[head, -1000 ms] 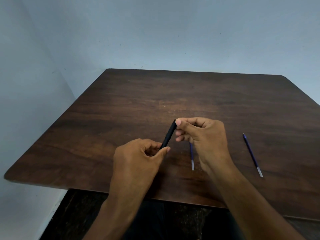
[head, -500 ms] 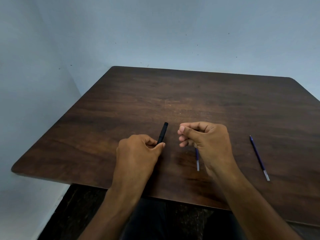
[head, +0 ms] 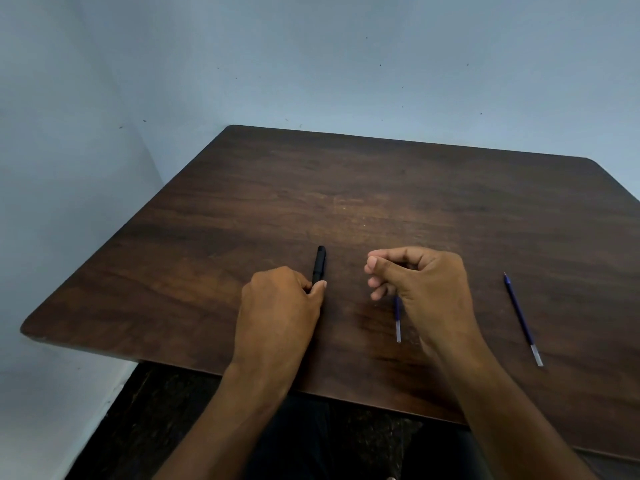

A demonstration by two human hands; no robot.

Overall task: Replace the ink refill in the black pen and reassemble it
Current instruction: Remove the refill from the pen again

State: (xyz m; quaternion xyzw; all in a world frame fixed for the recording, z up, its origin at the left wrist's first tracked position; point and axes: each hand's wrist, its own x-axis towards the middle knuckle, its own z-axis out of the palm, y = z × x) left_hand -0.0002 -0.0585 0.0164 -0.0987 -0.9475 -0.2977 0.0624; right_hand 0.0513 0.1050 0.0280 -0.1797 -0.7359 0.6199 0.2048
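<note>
The black pen (head: 319,263) lies low on the dark wooden table (head: 346,188), pointing away from me. My left hand (head: 280,306) grips its near end between thumb and fingers, and that end is hidden by the hand. My right hand (head: 422,285) hovers to the right of the pen, apart from it, fingers curled with the thumb against the index finger and nothing visible in it. A blue ink refill (head: 398,323) lies just under that hand, its far part hidden. A second blue refill (head: 521,318) lies further right.
The table's near edge runs just under my forearms, and its left edge stands close to a pale blue wall (head: 86,202). A dark floor shows below the near edge.
My right hand let go of the pen's far end and drew away to the right. My left hand lowered the pen from a raised tilt down to the table.
</note>
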